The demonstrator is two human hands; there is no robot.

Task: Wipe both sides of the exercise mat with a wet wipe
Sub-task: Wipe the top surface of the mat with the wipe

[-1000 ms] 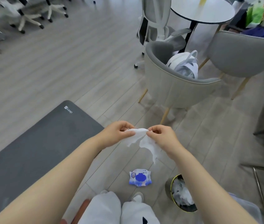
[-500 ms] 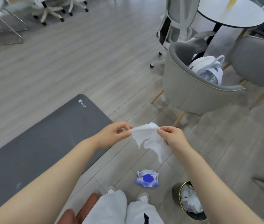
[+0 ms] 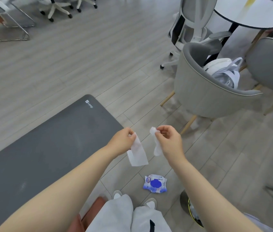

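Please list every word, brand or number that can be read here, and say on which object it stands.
"keep", with a small square logo: on the far corner of the grey exercise mat.
Print on the blue and white wipe packet on the floor: too small and blurred to read.

Dark grey mat [image 3: 45, 148] with white logo — white wipes [image 3: 137, 154], blue-and-white pack [image 3: 155, 183], pale grey wood-grain floor [image 3: 82, 64].

mat [image 3: 45, 148] left, wipe pack [image 3: 155, 183] right, on floor [image 3: 99, 56]
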